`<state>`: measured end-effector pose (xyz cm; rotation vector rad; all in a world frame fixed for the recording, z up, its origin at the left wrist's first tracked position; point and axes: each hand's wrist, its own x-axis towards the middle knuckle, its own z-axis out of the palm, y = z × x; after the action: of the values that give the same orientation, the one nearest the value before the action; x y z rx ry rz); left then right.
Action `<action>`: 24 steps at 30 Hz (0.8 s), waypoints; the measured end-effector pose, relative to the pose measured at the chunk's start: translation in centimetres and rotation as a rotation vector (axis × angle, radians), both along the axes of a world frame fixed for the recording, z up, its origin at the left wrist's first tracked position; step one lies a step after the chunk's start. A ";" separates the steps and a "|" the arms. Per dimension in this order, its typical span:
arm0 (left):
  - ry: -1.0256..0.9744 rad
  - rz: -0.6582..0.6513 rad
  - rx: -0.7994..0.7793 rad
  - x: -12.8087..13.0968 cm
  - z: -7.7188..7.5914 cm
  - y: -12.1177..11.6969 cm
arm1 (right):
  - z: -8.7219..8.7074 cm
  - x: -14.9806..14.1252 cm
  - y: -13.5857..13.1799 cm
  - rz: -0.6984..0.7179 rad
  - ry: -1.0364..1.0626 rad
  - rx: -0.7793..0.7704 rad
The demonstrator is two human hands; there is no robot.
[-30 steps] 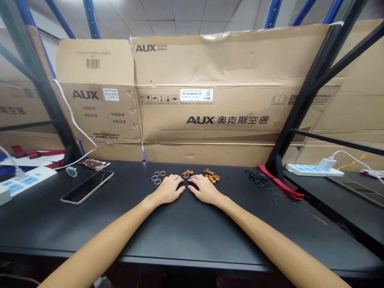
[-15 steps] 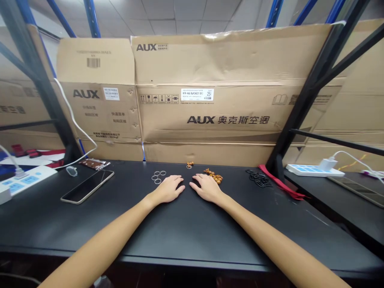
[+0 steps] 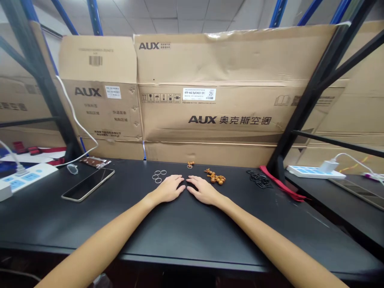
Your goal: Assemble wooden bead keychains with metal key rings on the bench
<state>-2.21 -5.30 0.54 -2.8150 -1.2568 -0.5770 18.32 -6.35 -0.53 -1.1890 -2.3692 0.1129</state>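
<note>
My left hand [image 3: 168, 189] lies palm down on the black table [image 3: 192, 232], fingers stretched forward and holding nothing. Just beyond it, to the left, are several silver metal rings [image 3: 158, 180]. My right hand [image 3: 203, 189] also rests flat and open, a small gap away from the left one. To its upper right sits a cluster of brown, glossy gourd-like beads [image 3: 216, 177]. A small brown piece with a ring [image 3: 190, 164] is at the table's back edge, between and beyond the hands. A pile of black loop-shaped pieces [image 3: 259, 179] lies farther right.
A phone [image 3: 89, 185] and a brown packet [image 3: 95, 161] lie at the left, near a white power strip [image 3: 33, 176]. A red strap [image 3: 282, 185] runs beside the right rack post [image 3: 303, 100]. Cardboard [image 3: 234, 136] stands upright along the back.
My right hand has slid left, closer to my left hand, uncovering more of the brown bead cluster. My left hand stays in nearly the same place.
</note>
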 end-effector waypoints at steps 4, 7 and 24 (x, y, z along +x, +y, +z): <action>-0.015 -0.006 -0.002 0.0 -0.1 0.1 | 0.0 0.1 0.1 -0.039 -0.018 0.008; -0.012 0.003 -0.009 0.0 -0.2 0.1 | 0.1 0.3 0.2 -0.061 -0.030 -0.004; 0.003 0.002 -0.017 -0.1 -0.1 0.3 | 0.7 0.3 -0.2 -0.036 -0.175 -0.214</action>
<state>-2.26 -5.01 0.45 -2.8265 -1.2698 -0.5642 18.66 -6.56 0.20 -1.3913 -2.5356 0.2657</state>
